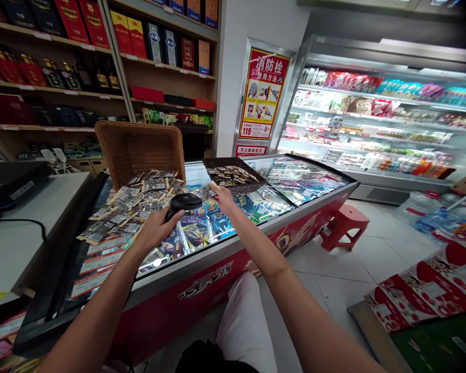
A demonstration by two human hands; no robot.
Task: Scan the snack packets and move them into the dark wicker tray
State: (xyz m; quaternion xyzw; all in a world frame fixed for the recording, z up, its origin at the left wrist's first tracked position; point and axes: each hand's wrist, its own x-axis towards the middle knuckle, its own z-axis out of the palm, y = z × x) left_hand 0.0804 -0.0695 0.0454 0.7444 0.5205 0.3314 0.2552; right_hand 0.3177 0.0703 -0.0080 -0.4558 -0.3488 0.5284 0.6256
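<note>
My left hand (pixel 156 226) is wrapped round the handle of a black barcode scanner (pixel 186 200), whose head points to the right. Between the fingers of my right hand (pixel 223 198) is a small clear packet (pixel 205 193), held just past the scanner's head. Many similar packets (pixel 130 203) spill in a heap from a tipped brown wicker basket (pixel 140 147) on the left of the freezer top. Behind my right hand, a dark shallow basket (pixel 252 186) holds more small packets (pixel 233 175).
Both baskets rest on a glass-topped chest freezer (pixel 225 280) filled with wrapped goods. A grey counter (pixel 34 228) stands at the left. A red stool (pixel 345 225) is beyond the freezer's right side, and red cartons (pixel 423 285) are stacked at the lower right.
</note>
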